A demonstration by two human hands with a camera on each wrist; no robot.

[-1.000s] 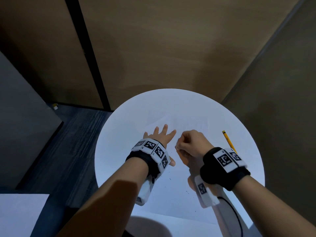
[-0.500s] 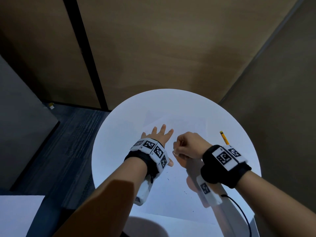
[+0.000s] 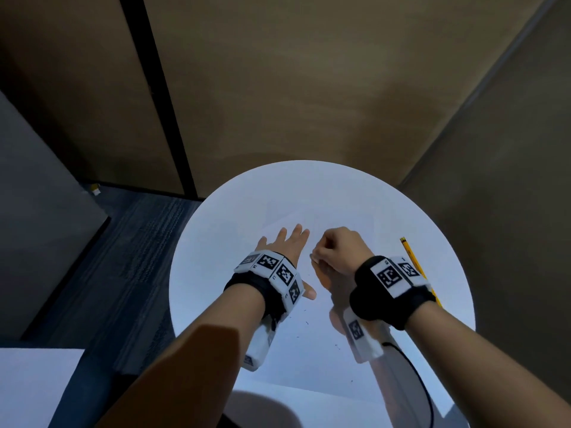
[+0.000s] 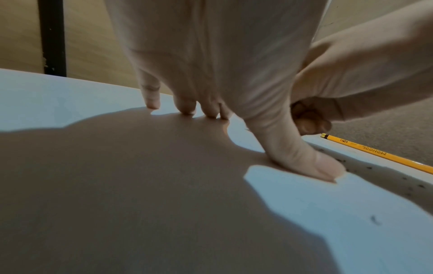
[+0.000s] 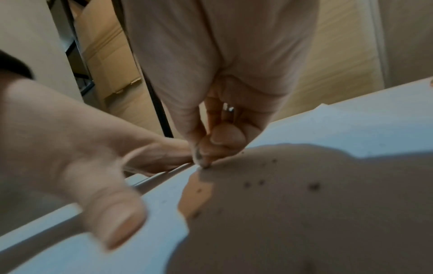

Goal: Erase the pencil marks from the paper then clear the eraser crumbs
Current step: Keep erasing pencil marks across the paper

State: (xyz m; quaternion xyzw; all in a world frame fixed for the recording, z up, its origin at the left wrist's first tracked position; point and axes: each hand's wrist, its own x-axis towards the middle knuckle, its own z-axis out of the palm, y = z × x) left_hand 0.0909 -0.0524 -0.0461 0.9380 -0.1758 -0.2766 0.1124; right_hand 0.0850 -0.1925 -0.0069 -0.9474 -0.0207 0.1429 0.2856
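Note:
A white paper sheet (image 3: 312, 341) lies on the round white table (image 3: 210, 242). My left hand (image 3: 287, 242) presses flat on the sheet with its fingers spread, and its thumb (image 4: 318, 166) also rests on the sheet. Just to its right, my right hand (image 3: 316, 257) is curled, and its fingertips pinch a small grey-smudged eraser (image 5: 201, 159) whose tip touches the paper. Dark eraser crumbs (image 5: 314, 185) are scattered on the sheet under and behind the right hand, and the same crumbs (image 3: 335, 345) lie nearer to me. Any pencil marks are too faint to see.
A yellow pencil (image 3: 414, 261) lies on the table right of my right wrist, partly hidden by the wrist band. Brown wall panels stand behind and to the right of the table. Dark carpet (image 3: 123, 257) is on the left.
My right hand has shifted slightly left and away, closer to the left hand's fingers, still pinching the eraser. The left hand stays flat on the paper.

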